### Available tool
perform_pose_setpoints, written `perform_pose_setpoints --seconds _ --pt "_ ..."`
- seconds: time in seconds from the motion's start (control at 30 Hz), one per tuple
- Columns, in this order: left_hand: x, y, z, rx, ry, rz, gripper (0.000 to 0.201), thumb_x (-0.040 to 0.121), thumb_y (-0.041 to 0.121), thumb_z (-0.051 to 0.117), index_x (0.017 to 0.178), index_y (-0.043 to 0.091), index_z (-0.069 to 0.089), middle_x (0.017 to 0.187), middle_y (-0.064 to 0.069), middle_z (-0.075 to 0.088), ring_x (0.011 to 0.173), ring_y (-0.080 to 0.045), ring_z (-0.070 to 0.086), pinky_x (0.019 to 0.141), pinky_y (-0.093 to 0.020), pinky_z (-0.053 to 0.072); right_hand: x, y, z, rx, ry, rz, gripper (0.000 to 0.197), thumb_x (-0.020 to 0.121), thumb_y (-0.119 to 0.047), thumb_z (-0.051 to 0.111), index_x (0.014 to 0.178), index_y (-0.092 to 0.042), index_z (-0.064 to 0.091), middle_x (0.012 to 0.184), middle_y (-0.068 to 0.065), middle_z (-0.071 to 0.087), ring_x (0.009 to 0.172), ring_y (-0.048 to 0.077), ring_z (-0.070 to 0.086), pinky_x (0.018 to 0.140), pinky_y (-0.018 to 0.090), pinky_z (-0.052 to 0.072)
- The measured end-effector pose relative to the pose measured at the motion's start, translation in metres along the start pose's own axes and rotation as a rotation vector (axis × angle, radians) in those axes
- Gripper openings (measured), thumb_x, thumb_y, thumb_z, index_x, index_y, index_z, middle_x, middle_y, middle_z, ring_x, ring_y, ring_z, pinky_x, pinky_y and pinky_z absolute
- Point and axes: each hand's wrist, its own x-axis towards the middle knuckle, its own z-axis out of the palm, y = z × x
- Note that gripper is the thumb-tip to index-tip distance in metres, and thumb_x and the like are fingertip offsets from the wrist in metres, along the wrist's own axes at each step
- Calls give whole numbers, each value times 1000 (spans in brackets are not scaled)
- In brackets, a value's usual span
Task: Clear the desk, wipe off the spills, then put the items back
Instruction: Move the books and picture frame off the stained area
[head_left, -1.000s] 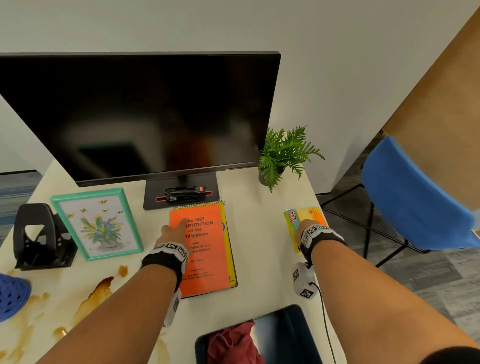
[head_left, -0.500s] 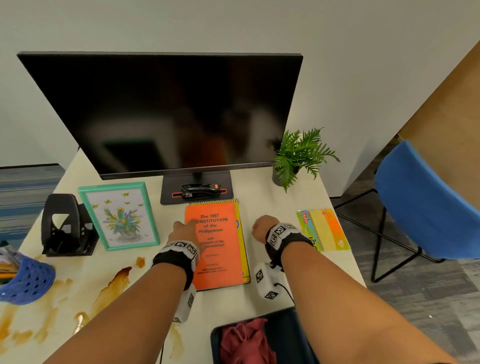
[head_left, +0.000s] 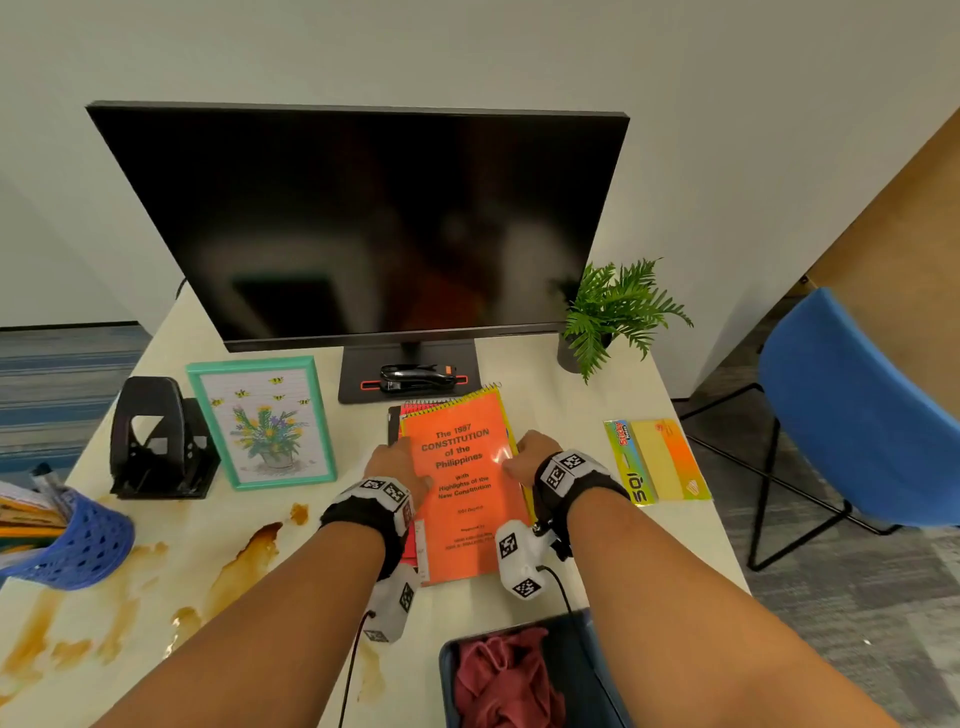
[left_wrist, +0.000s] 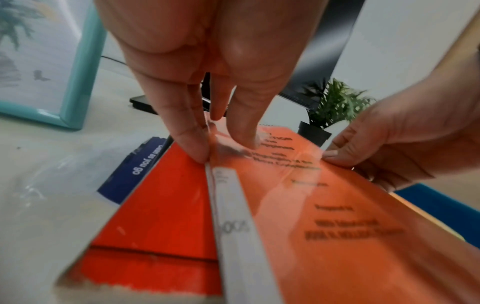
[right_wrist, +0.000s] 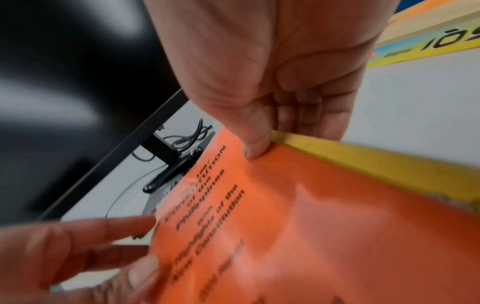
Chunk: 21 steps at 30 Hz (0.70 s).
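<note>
An orange booklet (head_left: 462, 499) titled "The 1987 Constitution of the Philippines" lies on a yellow spiral notebook (right_wrist: 363, 160) in front of the monitor. My left hand (head_left: 400, 457) grips their left edge, thumb on the cover (left_wrist: 324, 216). My right hand (head_left: 535, 452) grips the right edge, its thumb on the orange cover (right_wrist: 311, 226) and its fingers under the yellow notebook. The pair is tilted up off a red notebook (left_wrist: 168, 205) and a dark blue item (left_wrist: 132, 170) that lie on the desk (head_left: 597, 415). Brown spills (head_left: 244, 561) stain the desk's left front.
A monitor (head_left: 374, 223) stands behind, a stapler (head_left: 415, 376) on its base. A teal picture frame (head_left: 260, 421), hole punch (head_left: 156, 441) and blue basket (head_left: 78, 545) are left. A plant (head_left: 613, 317) and sticky-note pack (head_left: 657, 460) are right. A bin with red cloth (head_left: 509, 675) is near; blue chair (head_left: 857, 415) right.
My right hand left the sticky-note pack and moved left to the booklet's right edge. Both hands now hold the booklet and yellow notebook, tilted up, uncovering the red notebook.
</note>
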Motion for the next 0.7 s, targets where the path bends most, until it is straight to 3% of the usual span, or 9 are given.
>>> perform_pose_setpoints --seconds 0.07,0.17,0.23,0.3,0.4,0.47,0.53,0.6,0.7 --pt "3 0 -4 -94 12 -41 49 89 29 58 133 14 43 123 -12 58 109 -29 59 90 -35 49 -6 -7 -7 95 48 -52 10 88 -16 55 94 -13 47 75 -2 46 85 23 51 73 27 39" --pt "4 5 -17 -334 59 -73 56 89 25 57 138 14 33 123 -12 59 107 -32 60 91 -38 50 -11 -19 -16 215 144 -134 8 88 -13 53 89 -15 46 84 3 53 84 22 51 71 26 39" --pt "2 10 -29 -510 158 -59 58 89 18 60 139 12 31 128 -12 56 114 -34 57 98 -44 47 -14 -25 -23 304 206 -186 13 87 -13 52 81 -19 43 77 0 51 78 21 51 63 27 38" --pt "-1 16 -44 -632 290 -38 51 90 11 58 135 11 35 130 -14 55 118 -34 55 101 -46 45 -18 -31 -29 384 247 -265 12 90 -13 52 86 -20 43 74 -4 49 77 20 50 61 27 38" --pt "-12 29 -67 -814 426 23 47 93 8 52 135 19 34 128 -5 54 116 -26 55 101 -47 44 -27 -41 -37 510 272 -381 16 94 -12 48 104 -24 46 91 -2 59 85 18 56 77 30 43" --pt "-21 36 -79 -903 478 73 47 95 7 49 136 23 31 118 3 55 107 -18 54 97 -41 45 -32 -48 -41 582 283 -418 23 96 -12 45 114 -26 47 105 0 63 94 18 59 82 32 46" --pt "-30 40 -86 -920 522 123 49 95 7 50 136 21 29 112 4 56 101 -15 54 93 -36 46 -35 -52 -42 620 292 -440 28 95 -10 44 118 -26 46 109 1 64 99 19 60 87 36 48" --pt "-38 41 -84 -885 518 159 51 91 8 57 133 16 30 109 3 57 99 -16 57 91 -33 47 -36 -50 -39 611 263 -445 32 93 -7 45 118 -27 45 105 2 63 100 21 61 91 40 49" --pt "-44 34 -66 -781 403 99 41 90 5 59 123 10 35 108 -3 58 100 -20 58 86 -31 46 -36 -39 -24 522 194 -385 35 92 -7 46 122 -25 42 111 4 62 105 22 60 96 44 49"
